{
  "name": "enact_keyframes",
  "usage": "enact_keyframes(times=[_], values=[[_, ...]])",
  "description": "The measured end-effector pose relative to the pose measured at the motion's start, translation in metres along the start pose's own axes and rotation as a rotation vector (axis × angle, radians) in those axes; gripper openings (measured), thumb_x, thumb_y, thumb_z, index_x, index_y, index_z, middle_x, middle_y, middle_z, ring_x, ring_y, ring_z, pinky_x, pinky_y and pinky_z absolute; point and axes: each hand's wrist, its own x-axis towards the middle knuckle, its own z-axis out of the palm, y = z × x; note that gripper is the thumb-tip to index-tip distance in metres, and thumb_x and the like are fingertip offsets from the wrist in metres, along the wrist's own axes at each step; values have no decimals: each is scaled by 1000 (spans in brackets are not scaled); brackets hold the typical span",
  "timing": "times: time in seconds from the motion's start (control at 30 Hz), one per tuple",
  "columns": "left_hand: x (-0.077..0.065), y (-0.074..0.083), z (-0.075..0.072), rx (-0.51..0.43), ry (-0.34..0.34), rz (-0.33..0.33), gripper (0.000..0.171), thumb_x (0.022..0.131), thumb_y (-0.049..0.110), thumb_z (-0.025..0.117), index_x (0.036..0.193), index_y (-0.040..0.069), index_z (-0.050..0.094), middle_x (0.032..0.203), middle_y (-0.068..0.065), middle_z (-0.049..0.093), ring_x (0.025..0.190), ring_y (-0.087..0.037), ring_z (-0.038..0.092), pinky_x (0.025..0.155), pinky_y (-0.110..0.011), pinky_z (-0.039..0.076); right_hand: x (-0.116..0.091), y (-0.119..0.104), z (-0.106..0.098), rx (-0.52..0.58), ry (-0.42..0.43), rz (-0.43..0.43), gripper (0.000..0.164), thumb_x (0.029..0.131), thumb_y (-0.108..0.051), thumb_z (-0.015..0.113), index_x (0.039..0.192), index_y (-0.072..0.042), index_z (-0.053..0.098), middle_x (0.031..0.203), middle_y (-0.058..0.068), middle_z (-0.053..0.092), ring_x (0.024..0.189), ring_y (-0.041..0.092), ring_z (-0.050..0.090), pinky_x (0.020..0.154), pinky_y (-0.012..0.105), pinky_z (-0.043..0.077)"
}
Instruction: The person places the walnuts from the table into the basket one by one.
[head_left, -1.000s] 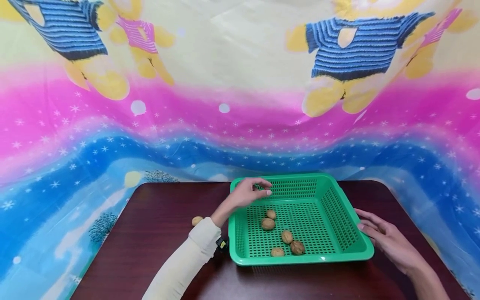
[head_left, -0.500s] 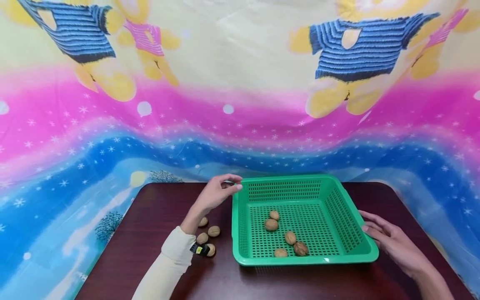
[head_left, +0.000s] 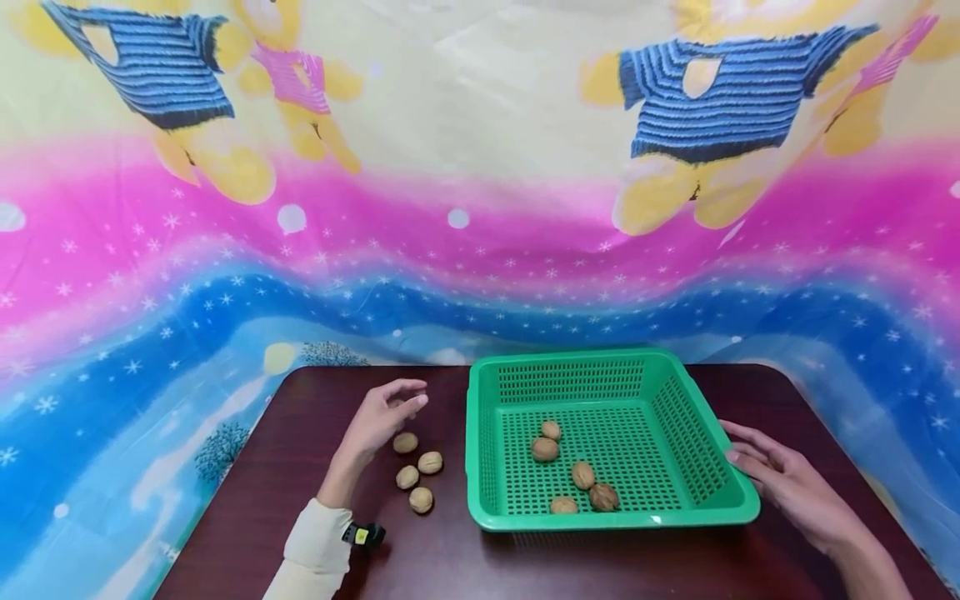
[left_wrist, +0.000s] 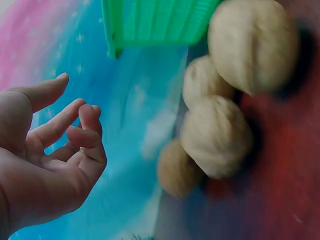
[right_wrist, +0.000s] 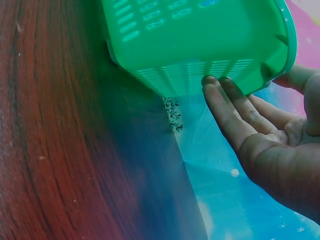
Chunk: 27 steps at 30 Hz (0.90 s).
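Observation:
My left hand point(head_left: 384, 414) is above the left part of the table, holding nothing, its fingers loosely bent and thumb apart. Close to it lie several walnuts: one point(head_left: 406, 442) just below the fingers, others point(head_left: 422, 500) nearer the front. In the left wrist view, these walnuts point(left_wrist: 217, 135) sit to the right of the hand. A green plastic basket point(head_left: 615, 521) stands right of centre with several more walnuts point(head_left: 545, 450) on its perforated floor. My right hand point(head_left: 787, 483) rests against the basket's right side. In the right wrist view, its fairly straight fingers point(right_wrist: 225, 107) touch the slotted wall below the rim.
The dark reddish wooden table point(head_left: 420, 567) bears everything. Behind it hangs a printed curtain point(head_left: 480, 250) with cartoon bears, which also surrounds the table's sides. A small black device point(head_left: 363, 535) is strapped on the left wrist, at the pale sleeve point(head_left: 311, 550).
My left hand has moved left from over the basket to beside the loose walnuts, uncovering them. The right hand stays at the basket's side. The view has shifted slightly.

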Motion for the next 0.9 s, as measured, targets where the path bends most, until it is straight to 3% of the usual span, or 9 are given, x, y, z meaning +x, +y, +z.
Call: enact_keyframes(times=[0.23, 0.5, 0.73, 0.9], values=[[-17, -28, -16, -14, 68, -90, 45, 104, 33, 73, 143, 9, 68, 102, -14, 72, 81, -30, 62, 69, -35, 50, 2, -2, 3, -9, 3, -5, 59, 118, -17, 43, 170, -2, 20, 131, -9, 73, 117, 8, 74, 90, 25, 61], [-32, -42, -27, 20, 56, -142, 47, 106, 29, 72, 145, 5, 65, 105, -16, 72, 85, -25, 61, 67, -34, 47, 4, -3, 3, 9, -11, -11, 59, 118, -16, 42, 170, -1, 19, 132, -9, 73, 117, 9, 74, 90, 27, 61], [-28, -48, -21, 29, 22, -161, 44, 103, 21, 74, 142, 2, 67, 119, -12, 75, 81, -22, 64, 64, -30, 47, 1, 0, 0, -3, -1, -19, 58, 118, -15, 42, 171, -3, 20, 133, -10, 73, 118, 5, 73, 91, 23, 60], [-28, -50, -15, 50, 6, -181, 42, 101, 16, 76, 140, 3, 69, 103, -12, 76, 74, -22, 61, 61, -31, 45, 0, 2, -1, -3, -4, -17, 58, 118, -15, 42, 171, -3, 19, 133, -11, 73, 118, 6, 73, 91, 24, 60]])
